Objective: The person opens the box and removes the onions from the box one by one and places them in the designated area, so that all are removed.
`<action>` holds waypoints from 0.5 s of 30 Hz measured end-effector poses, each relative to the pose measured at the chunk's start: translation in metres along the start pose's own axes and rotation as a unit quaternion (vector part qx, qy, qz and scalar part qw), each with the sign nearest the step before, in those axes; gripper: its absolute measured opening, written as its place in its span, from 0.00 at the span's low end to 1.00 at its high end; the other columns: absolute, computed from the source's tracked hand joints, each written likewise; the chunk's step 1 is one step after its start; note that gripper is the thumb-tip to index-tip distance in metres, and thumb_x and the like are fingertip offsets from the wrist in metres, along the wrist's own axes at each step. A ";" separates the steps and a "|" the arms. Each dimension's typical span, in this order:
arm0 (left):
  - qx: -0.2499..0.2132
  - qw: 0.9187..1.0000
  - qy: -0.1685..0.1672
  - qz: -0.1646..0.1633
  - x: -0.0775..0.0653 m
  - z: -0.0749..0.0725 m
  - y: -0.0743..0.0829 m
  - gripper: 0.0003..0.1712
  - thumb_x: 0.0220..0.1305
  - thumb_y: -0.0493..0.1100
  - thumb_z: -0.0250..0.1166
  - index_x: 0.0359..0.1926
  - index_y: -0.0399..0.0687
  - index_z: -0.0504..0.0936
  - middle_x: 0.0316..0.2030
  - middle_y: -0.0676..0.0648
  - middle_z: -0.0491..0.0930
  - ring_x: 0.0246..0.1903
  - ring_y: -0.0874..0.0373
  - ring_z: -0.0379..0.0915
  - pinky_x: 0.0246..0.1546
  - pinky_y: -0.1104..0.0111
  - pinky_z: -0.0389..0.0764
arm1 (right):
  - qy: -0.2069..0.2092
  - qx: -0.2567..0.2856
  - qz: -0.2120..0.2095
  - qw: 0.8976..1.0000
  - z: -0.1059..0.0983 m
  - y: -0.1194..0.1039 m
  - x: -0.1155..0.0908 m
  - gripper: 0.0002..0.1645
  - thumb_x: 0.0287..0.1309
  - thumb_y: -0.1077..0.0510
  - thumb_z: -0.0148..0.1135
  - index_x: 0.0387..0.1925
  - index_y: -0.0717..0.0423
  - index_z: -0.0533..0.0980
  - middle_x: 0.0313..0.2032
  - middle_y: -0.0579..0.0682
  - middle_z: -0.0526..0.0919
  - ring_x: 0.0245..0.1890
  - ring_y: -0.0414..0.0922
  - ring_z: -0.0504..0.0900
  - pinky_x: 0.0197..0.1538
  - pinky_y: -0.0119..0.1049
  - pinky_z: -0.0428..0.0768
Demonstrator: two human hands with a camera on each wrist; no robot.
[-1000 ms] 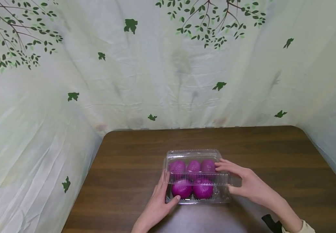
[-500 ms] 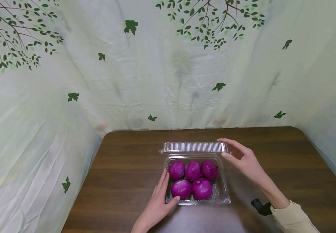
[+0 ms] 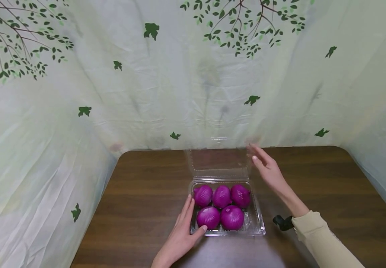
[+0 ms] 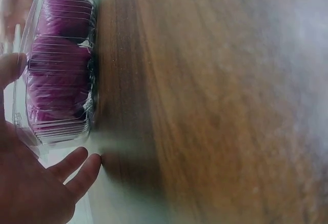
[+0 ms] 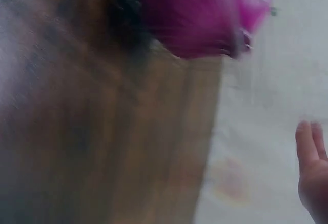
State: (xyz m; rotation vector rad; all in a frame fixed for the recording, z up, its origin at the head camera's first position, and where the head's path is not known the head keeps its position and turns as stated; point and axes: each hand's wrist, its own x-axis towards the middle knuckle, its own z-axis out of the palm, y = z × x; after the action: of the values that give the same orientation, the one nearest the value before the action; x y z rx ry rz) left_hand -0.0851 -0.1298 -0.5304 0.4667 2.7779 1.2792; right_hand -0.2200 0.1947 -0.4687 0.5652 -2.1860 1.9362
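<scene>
A clear plastic clamshell box (image 3: 255, 227) holds several red onions (image 3: 232, 217) in two rows. Its see-through lid (image 3: 217, 160) stands raised at the back hinge. Against the box's left side and front corner rests my left hand (image 3: 181, 234), fingers straight. The left wrist view shows the thumb over the rim and the left hand (image 4: 36, 188) beside the box's clear wall. My right hand (image 3: 269, 168) is at the lid's right edge with extended fingers; whether they touch it is hard to tell. In the blurred right wrist view, the right hand's fingers (image 5: 307, 142) look straight.
A brown wooden table (image 3: 146, 193) lies under the box. Behind it hangs a pale cloth (image 3: 193, 93) printed with leaves and branches. A black strap-like piece (image 3: 283, 222) sits by the right wrist, next to a beige sleeve (image 3: 316, 230).
The lid has swung up and back from over the onions to standing at the hinge. My right hand has moved away from me with it; the left hand has stayed put.
</scene>
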 end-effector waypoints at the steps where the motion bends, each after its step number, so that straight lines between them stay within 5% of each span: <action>1: 0.000 1.000 0.002 0.003 0.000 0.000 0.000 0.52 0.64 0.57 0.65 0.78 0.48 0.47 0.78 0.51 0.38 0.73 0.42 0.42 0.67 0.38 0.48 | 0.001 0.004 0.000 1.000 0.001 0.004 0.001 0.29 0.74 0.65 0.45 0.73 0.59 0.59 0.67 0.64 0.67 0.63 0.62 0.68 0.57 0.30 0.74; 8: -0.001 1.000 0.002 0.007 0.000 0.001 -0.001 0.51 0.64 0.58 0.64 0.78 0.47 0.48 0.78 0.50 0.39 0.72 0.39 0.43 0.66 0.37 0.49 | 0.015 0.003 0.027 1.000 0.003 0.024 0.005 0.30 0.72 0.70 0.45 0.73 0.65 0.58 0.67 0.67 0.65 0.62 0.63 0.70 0.58 0.36 0.75; 15: -0.011 1.000 0.009 0.007 0.000 0.001 -0.001 0.52 0.63 0.56 0.67 0.78 0.46 0.49 0.78 0.51 0.40 0.73 0.42 0.44 0.65 0.38 0.52 | 0.004 0.061 0.151 0.987 0.008 0.036 0.004 0.31 0.73 0.69 0.42 0.74 0.64 0.54 0.71 0.63 0.61 0.66 0.62 0.65 0.65 0.46 0.68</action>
State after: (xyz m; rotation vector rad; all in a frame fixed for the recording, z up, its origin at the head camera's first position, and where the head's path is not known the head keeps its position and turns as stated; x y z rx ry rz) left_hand -0.0854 -0.1299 -0.5318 0.4765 2.7773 1.3215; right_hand -0.2368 0.1898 -0.5015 0.2515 -2.2692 2.2262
